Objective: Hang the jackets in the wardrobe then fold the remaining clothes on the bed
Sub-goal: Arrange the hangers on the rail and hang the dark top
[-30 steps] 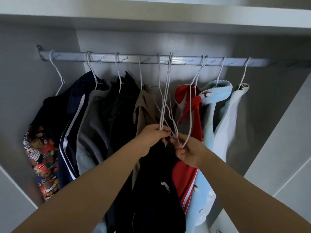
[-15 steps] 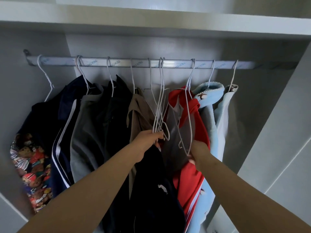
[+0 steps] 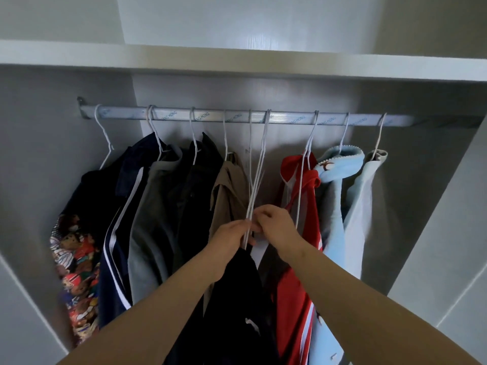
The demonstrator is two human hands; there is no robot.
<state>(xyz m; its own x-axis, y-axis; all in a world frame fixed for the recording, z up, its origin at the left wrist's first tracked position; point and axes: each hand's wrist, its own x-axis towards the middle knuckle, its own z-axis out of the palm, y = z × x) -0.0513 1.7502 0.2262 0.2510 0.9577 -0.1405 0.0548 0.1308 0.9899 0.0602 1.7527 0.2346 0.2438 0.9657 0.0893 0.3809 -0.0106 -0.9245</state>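
Observation:
A silver wardrobe rail point(image 3: 263, 119) carries several white wire hangers with jackets: dark navy, grey, black, tan point(image 3: 232, 191), red point(image 3: 297, 285) and pale blue point(image 3: 337, 175). A bunch of bare white hangers point(image 3: 259, 167) hangs at the rail's middle. My left hand point(image 3: 232, 238) grips the lower ends of that bunch. My right hand point(image 3: 276, 227) pinches the wires beside it, fingers curled. A black jacket point(image 3: 237, 306) hangs down below my left hand and over my forearm; how it is held is hidden.
A white shelf point(image 3: 237, 61) runs above the rail. The wardrobe's side walls stand at left point(image 3: 39, 180) and right point(image 3: 434, 206). A patterned garment point(image 3: 73, 272) hangs at far left. The rail is bare right of the last pale hanger.
My right hand left the red jacket and came back up to the hanger bunch beside my left hand. The view tilted upward, showing more of the shelf.

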